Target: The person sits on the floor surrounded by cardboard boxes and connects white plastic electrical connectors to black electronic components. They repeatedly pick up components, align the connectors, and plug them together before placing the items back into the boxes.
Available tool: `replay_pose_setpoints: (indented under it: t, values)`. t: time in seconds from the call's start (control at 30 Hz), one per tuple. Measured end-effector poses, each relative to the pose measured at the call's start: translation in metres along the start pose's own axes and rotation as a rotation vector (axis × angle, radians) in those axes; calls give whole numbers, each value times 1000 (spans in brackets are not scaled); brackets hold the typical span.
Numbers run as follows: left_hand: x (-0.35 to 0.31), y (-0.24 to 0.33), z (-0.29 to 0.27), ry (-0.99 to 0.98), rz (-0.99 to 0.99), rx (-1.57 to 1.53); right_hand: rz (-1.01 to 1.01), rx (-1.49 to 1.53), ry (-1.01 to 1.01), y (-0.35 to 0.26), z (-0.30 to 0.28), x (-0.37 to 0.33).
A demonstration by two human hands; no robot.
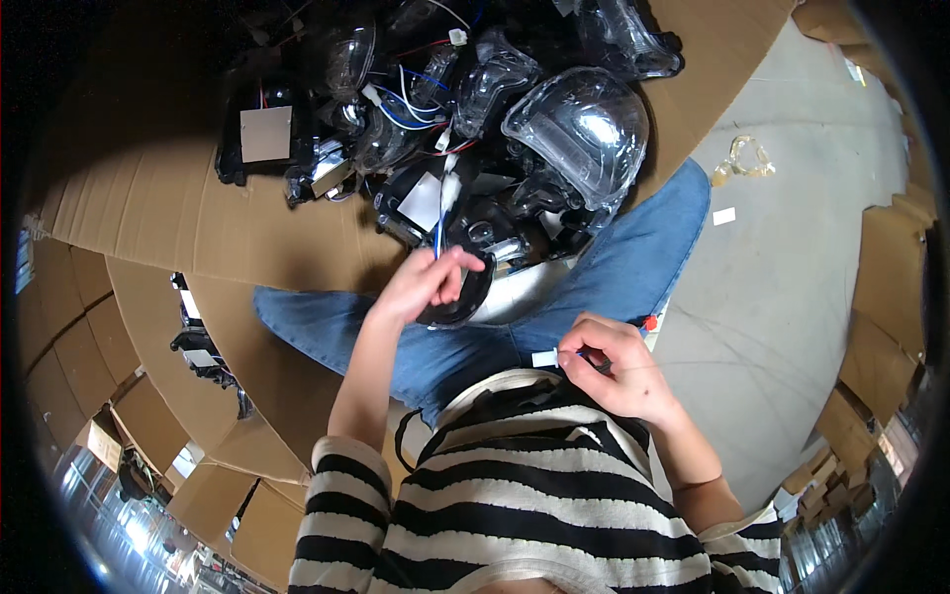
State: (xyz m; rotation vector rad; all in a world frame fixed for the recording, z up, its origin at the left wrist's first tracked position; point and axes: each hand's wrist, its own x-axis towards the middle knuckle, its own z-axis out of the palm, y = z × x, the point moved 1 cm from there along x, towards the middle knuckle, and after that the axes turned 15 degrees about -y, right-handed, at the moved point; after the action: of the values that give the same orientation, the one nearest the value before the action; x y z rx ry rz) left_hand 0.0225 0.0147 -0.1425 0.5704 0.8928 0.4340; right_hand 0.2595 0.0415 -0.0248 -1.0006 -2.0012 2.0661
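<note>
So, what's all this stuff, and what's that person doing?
A person sits with a pile of clear-lensed lamps on cardboard in front. The left hand holds blue and white wires leading up toward the pile. The right hand, above the lap, pinches a white plug connector. The two hands are apart.

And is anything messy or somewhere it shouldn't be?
A little: a crumpled, yellowish see-through strip and a small white square lie loose on the grey floor to the right, apart from the heap of clear-lensed lamps. They look like dropped scraps. Nothing looks clearly broken.
</note>
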Motion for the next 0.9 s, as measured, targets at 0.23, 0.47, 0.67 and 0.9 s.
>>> replay_pose_setpoints:
  t: [0.23,0.47,0.67,0.9]
  values:
    - [-49,21,60,161,165,236,-22,-15,-41,-14,3,3]
    - [-63,33,76,126,298,574,-96,-31,-45,-31,6,-2]
    - [-65,47,90,193,535,795,-94,51,27,-36,2,0]
    - [-59,41,88,297,573,1083,-76,138,90,-37,11,2]
